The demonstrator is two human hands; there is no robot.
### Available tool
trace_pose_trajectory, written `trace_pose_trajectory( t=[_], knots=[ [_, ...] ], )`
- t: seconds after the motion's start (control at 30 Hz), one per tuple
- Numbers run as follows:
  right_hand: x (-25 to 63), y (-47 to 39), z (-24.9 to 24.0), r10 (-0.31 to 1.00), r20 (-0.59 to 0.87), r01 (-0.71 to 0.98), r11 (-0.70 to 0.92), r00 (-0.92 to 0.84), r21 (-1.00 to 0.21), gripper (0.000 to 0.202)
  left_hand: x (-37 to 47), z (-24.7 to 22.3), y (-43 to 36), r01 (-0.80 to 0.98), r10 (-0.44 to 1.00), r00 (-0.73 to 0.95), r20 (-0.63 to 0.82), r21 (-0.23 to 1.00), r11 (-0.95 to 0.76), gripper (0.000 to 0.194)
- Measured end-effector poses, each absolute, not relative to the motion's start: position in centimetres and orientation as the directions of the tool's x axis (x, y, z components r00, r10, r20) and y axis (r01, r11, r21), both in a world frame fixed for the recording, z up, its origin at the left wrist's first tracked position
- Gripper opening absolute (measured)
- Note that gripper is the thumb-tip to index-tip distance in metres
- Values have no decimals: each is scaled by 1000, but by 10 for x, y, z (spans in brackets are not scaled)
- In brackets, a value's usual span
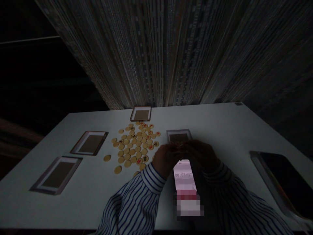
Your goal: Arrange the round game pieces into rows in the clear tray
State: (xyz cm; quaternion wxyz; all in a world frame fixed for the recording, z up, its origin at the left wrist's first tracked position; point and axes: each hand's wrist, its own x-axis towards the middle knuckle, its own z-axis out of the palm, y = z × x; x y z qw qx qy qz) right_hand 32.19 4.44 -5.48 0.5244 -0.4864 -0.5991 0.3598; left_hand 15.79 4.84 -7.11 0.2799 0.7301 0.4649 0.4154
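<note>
My left hand (165, 159) and my right hand (202, 153) meet just in front of a shallow clear box (179, 131) with a brown inside. Their fingers are bent and close together at the box's near edge. Whatever sits between the fingertips is too dark and small to make out. Left of my hands lies a loose spread of Chinese chess pieces (132, 151), round pale wooden discs, some showing red or black characters, many blank side up. Under my wrists a lit phone (184, 169) shows a running timer, its lower screen blurred out.
Three more shallow boxes stand on the white table (93, 199): a back box (132, 114), a left box (73, 150) and a near-left box (36, 189). A dark flat device (286, 176) lies at the right. Behind the table hangs a striped curtain (158, 58).
</note>
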Motion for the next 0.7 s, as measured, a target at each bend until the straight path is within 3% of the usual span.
trace_pose_trajectory(
  t=[0.43, 0.7],
  knots=[
    [320, 44, -57, 905, 426, 316, 406, -7, -857, 17, 161, -62, 50, 195, 956, 154, 250, 941, -277, 17],
    [320, 42, -51, 912, 410, 334, 391, -15, -857, 14, 159, -62, 52, 179, 968, 144, 206, 957, -230, 13]
  ],
)
